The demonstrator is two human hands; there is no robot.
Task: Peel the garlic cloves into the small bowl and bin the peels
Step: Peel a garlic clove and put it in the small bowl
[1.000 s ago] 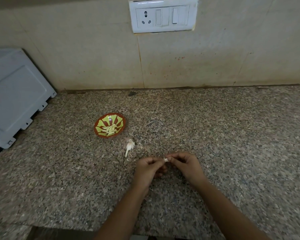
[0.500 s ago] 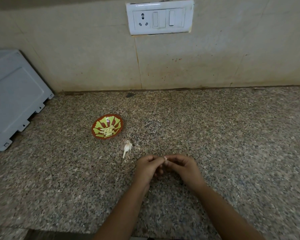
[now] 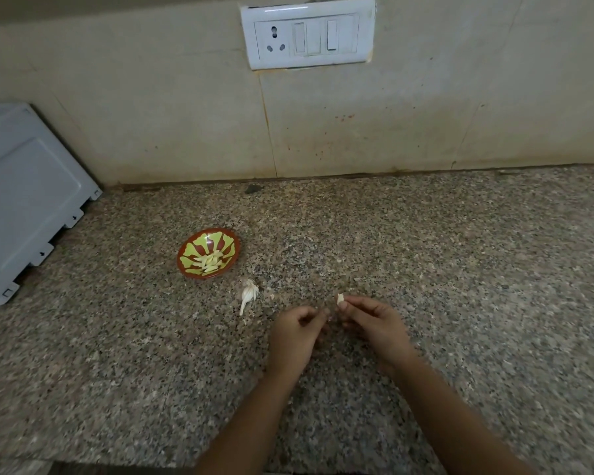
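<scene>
Speckled granite counter (image 3: 460, 269), stained beige wall (image 3: 151, 114) (white switchboard (image 3: 307, 34) above).

The small bowl (image 3: 227, 240) is red-brown with yellow-green petal shapes radiating inside, the peeled cloves (image 3: 210, 264) pale cream, the garlic skin (image 3: 248, 293) and garlic clove (image 3: 340, 298) off-white, the counter (image 3: 460, 269) black-speckled brown-grey granite, the wall (image 3: 151, 114) beige, the switch plate (image 3: 307, 32) white.

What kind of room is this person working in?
Most likely a home kitchen: a speckled granite countertop, a tiled backsplash with a wall socket, and a small bowl of peeled garlic cloves.
</scene>
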